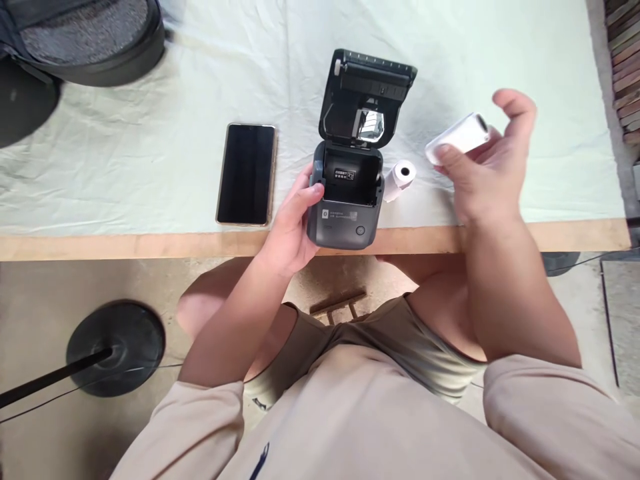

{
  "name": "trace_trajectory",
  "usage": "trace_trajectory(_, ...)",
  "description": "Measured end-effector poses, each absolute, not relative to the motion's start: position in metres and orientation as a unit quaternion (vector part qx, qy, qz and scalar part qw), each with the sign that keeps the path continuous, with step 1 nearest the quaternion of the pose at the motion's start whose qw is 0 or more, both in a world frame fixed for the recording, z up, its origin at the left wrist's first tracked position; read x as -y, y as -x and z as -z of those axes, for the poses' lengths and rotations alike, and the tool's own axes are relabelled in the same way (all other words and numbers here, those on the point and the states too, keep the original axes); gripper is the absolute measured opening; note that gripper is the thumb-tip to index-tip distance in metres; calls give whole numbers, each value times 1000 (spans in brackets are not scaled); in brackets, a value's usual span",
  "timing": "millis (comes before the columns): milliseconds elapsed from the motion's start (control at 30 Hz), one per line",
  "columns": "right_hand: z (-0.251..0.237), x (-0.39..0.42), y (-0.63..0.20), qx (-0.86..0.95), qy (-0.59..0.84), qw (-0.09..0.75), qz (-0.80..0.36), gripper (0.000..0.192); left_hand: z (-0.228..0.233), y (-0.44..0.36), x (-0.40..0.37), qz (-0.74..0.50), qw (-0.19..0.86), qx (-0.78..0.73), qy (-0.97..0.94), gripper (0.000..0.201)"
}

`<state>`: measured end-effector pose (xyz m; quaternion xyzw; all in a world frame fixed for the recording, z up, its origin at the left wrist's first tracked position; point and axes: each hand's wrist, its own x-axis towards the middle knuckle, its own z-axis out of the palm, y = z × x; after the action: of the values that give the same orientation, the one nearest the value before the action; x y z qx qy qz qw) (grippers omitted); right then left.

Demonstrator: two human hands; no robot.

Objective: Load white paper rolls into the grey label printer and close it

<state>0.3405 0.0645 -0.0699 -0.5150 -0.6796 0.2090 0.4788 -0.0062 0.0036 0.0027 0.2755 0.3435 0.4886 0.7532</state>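
My left hand (291, 230) grips a dark grey portable thermal printer (344, 225) by its left side, thumb on the rim of its bay. The printer's lid (367, 97) stands open, tipped up and back, and no roll shows in the bay. Just right of the printer, a small white paper roll (400, 179) with a dark core rests on the cloth. Farther right, my right hand (493, 167) pinches a larger white paper roll (457, 139) with the thumb. Its index finger is raised off the roll, and the other fingers are partly hidden.
A smartphone (247, 175) with a dark screen lies left of the printer. A black bag-like item (115, 63) occupies the far left corner. Pale cloth (200, 100) covers the table, whose wooden front edge (125, 247) is near my lap. A round black stand base (125, 350) is on the floor.
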Motion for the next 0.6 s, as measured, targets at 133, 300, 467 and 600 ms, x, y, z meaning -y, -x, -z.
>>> trace_trajectory(133, 53, -51, -339, 592, 496, 534, -344, 48, -1, 8, -3, -487, 751, -347, -280, 28)
trace_trajectory(300, 38, -43, -323, 499, 485, 556, -455, 56, -4, 6, -2, -494, 752, -340, -274, 27)
trace_trajectory(467, 3, -21, -268, 582, 463, 574, -342, 76, -3, 3, 0, -494, 758, -331, -267, 34)
trace_trajectory(600, -38, -2, -227, 732, 455, 472, -186, 65, 0, 1, 3, -500, 762, -320, -259, 56)
